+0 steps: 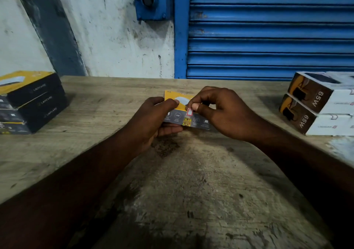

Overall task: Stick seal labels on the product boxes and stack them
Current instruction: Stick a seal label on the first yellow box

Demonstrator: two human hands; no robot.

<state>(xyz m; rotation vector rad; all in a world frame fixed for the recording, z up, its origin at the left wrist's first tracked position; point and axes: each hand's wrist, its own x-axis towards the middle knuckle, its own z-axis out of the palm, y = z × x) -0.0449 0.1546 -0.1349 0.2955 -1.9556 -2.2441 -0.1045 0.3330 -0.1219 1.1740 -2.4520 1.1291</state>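
Note:
A yellow and grey product box [177, 117] is held just above the middle of the wooden table [191, 172]. My left hand [153, 120] grips its left end, thumb on top and fingers underneath. My right hand [216, 112] pinches a small red and white seal label [189, 112] at the box's top edge, over the grey side. Below it on that side is a gold hologram sticker [187, 121].
A stack of three yellow and black boxes [32, 101] stands at the left of the table. Two white and brown boxes marked 65W [318, 103] are stacked at the right. Behind the table are a stained wall and a blue roller shutter [268, 28].

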